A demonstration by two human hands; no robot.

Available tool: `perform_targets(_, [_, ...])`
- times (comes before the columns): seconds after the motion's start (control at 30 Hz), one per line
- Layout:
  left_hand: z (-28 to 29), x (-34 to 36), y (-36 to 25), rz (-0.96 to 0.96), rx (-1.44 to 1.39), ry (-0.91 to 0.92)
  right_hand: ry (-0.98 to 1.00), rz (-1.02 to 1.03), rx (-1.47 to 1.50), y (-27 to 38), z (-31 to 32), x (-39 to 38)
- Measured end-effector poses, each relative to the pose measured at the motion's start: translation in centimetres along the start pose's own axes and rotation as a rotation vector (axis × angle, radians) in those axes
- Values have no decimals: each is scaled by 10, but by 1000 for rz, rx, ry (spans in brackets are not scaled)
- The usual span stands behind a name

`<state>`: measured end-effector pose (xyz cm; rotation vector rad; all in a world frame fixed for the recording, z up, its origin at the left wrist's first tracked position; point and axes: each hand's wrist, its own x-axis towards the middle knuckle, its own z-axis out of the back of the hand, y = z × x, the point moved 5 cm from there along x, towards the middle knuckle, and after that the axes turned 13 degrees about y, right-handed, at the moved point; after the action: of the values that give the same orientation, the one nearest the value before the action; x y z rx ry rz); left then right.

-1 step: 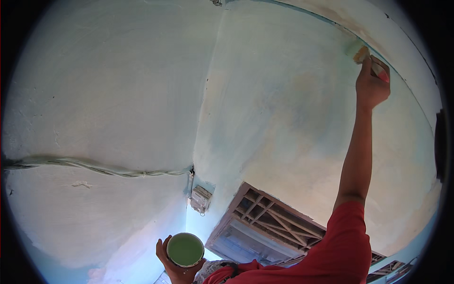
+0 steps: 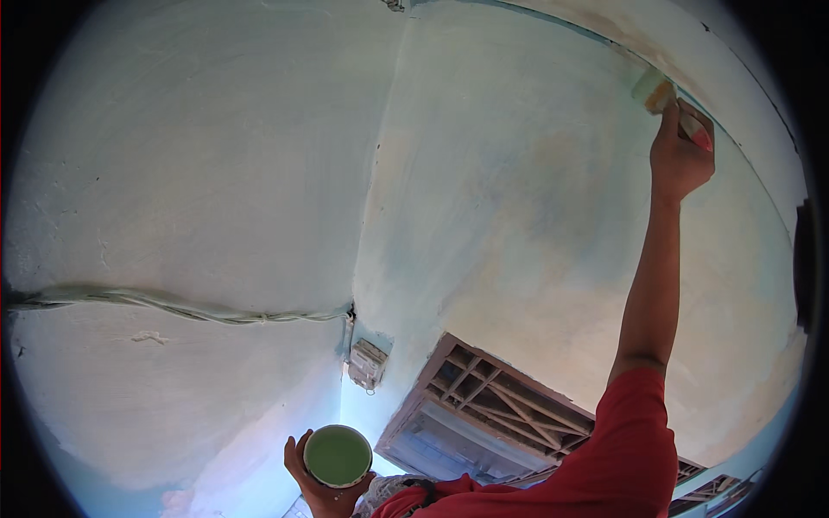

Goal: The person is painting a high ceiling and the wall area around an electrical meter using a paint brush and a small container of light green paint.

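Observation:
My right hand is raised at the upper right, closed on a paintbrush with a red-and-pale handle. Its bristles touch the wall just below the seam along the top, where a light green smear shows around them. At the bottom, my left hand grips a round container of green paint from beneath and the side.
The pale, patchy wall has a corner left of centre. Twisted cables run left from a small box near the corner. A brown window frame with grilles sits low behind my red sleeve. A seam curves along the top right.
The bristles sit very slightly further left and are more blurred. My right hand has shifted a little; my left hand and the container look the same.

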<state>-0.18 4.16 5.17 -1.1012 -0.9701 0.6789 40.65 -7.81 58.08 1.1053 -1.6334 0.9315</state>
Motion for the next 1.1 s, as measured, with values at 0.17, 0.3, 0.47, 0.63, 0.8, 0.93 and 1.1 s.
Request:
perform_targets(0.17, [-4, 0, 4, 15, 34, -23, 134, 121, 314, 60, -85, -26])
perform_targets(0.3, [-13, -5, 5, 19, 17, -35, 274, 35, 375, 116, -218, -56])
perform_targets(0.47, [-14, -20, 4, 31, 47, -114, 416, 75, 336, 147, -316, -44])
perform_targets(0.63, [-6, -20, 28, 206, -135, -197, 162, -89, 130, 104, -275, -29])
perform_targets(0.8, [11, -20, 16, 88, 9, -148, 210, 16, 419, 125, -272, -50])
perform_targets(0.93, [8, -8, 3, -26, 84, -128, 334, 45, 184, 139, -300, -41])
perform_targets(1.1, [10, -14, 6, 80, 3, -139, 182, -128, 237, 97, -257, -38])
